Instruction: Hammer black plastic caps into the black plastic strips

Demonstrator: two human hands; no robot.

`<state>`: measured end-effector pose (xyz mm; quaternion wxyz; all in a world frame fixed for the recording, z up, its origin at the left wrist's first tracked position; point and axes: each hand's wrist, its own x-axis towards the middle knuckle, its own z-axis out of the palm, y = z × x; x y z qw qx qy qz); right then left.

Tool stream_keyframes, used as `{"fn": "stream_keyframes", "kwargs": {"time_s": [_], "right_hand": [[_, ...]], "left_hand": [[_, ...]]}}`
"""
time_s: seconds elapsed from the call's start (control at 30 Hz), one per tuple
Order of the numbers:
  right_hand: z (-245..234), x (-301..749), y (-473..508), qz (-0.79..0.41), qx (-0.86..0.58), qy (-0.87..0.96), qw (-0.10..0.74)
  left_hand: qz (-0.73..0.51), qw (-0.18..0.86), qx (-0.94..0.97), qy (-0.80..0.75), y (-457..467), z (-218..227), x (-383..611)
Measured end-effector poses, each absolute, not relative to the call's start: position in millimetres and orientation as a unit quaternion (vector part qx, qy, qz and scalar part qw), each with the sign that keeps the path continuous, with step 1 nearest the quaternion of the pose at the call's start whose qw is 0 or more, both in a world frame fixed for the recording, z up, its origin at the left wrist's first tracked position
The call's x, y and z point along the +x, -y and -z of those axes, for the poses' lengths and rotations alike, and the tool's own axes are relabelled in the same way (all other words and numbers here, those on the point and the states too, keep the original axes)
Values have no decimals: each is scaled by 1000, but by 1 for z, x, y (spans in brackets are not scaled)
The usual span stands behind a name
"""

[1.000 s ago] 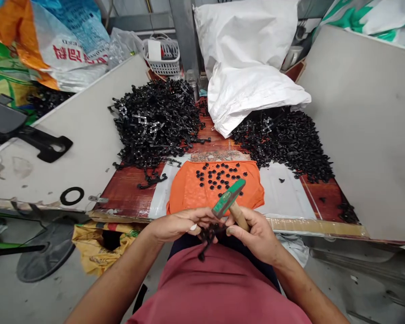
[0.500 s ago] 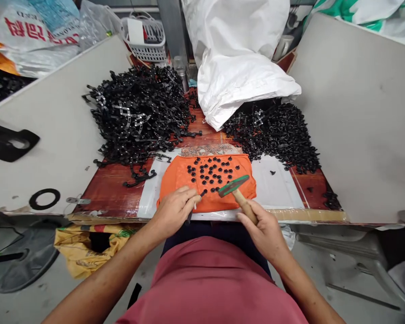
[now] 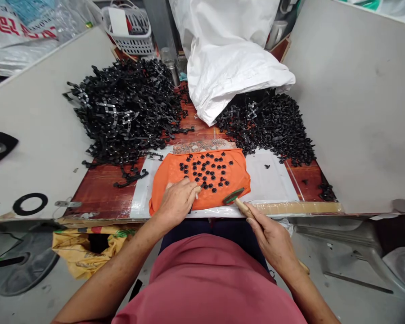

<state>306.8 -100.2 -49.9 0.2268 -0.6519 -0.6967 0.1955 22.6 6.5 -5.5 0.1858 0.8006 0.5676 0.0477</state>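
Observation:
My right hand (image 3: pixel 273 236) is closed round the pale wooden handle of a hammer (image 3: pixel 233 196), whose green head hangs low over the right front corner of an orange cloth (image 3: pixel 162 191). At the cloth's left front, my left hand (image 3: pixel 178 201) has its fingers pinched together on a slim black plastic part, mostly hidden under the hand. Several small round black studs (image 3: pixel 214 190) stand on the cloth in loose rows, the closest ones just beyond my left fingertips. Under the cloth lies a white sheet (image 3: pixel 273 182).
Left back holds a tall heap of black linked strips (image 3: pixel 128 103); right back, a heap of small black studs (image 3: pixel 276 128). A white sack (image 3: pixel 229 58) drapes between them. Grey panels (image 3: pixel 351 112) flank the wooden table (image 3: pixel 104 189). A yellow bag (image 3: pixel 77 258) sits below the left edge.
The hammer has come down and nearer to me, its head now at the cloth's front right. My left hand stays on the cloth, its black part more covered. The camera view has shifted slightly.

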Motion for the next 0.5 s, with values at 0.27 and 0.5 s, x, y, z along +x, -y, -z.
{"fn": "stream_keyframes", "kwargs": {"time_s": [0.27, 0.5], "right_hand": [[49, 307, 100, -189, -652, 699, 225], [30, 308, 90, -144, -624, 731, 236]], "left_hand": [[-26, 169, 812, -557, -5, 7, 24], [-7, 194, 811, -551, -11, 4, 24]]}}
